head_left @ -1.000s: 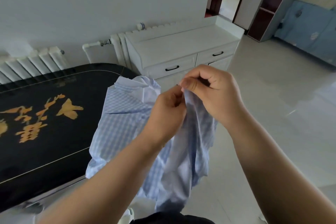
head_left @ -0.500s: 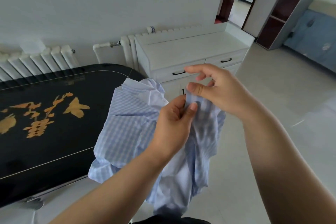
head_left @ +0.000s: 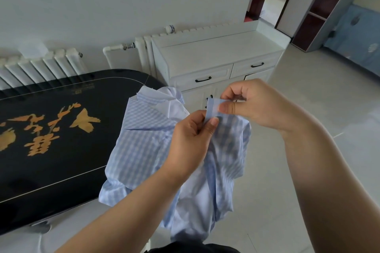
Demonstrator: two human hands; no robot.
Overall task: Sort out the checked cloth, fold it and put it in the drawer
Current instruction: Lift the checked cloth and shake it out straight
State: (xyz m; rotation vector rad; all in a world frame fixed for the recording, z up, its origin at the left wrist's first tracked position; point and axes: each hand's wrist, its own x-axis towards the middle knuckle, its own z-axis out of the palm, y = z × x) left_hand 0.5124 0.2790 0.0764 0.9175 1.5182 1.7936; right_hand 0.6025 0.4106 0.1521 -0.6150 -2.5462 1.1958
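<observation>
Checked cloth (head_left: 144,146) hem pinched by L hand (head_left: 191,139) & R hand (head_left: 259,104); rest drapes off table (head_left: 61,160) edge.

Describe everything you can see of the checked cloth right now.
The checked cloth looks like a thin shirt in pale blue and white checks, crumpled and unfolded. Its collar end lies on the black table; the rest hangs off the edge. The left hand and right hand pinch one narrow edge strip between them.

Crumpled blue-and-white checked cloth (head_left: 144,146) draped half over the table edge, unfolded.
</observation>
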